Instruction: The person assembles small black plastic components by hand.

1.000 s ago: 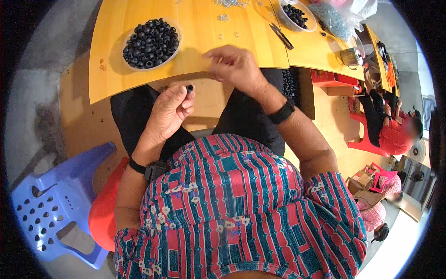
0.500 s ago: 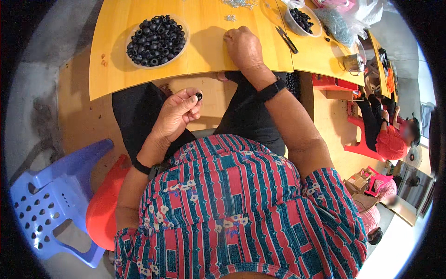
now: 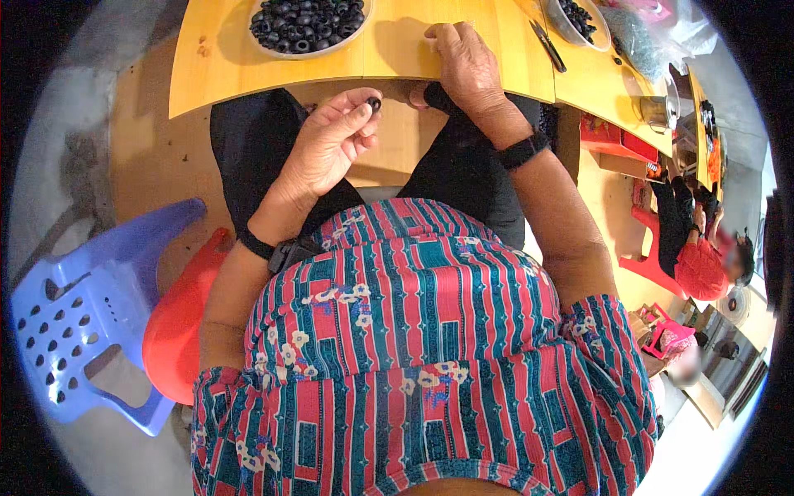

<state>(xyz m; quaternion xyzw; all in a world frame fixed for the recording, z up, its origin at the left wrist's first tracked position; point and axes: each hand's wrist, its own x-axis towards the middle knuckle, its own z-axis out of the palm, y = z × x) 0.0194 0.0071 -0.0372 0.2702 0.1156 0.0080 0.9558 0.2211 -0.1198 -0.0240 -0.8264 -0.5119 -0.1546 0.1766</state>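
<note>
Just off the near table edge, my left hand pinches a small black bead between thumb and fingertips. My right hand is over the table edge with its fingers curled together; whatever may be in them is hidden or too small to name. To its left, a shallow clear bowl holds a heap of black beads. A slim black hand tool with two arms lies on the table right of my right hand. Another clear bowl with black beads stands farther right.
The yellow wooden table curves across the top. A metal mug and plastic bags are at the right. Red boxes stand below. A blue plastic chair and a red stool are left. Another person sits far right.
The view has tilted, so the table sits higher in the picture. My right hand has drawn back toward the table's near edge. The left hand keeps its pinch on the bead.
</note>
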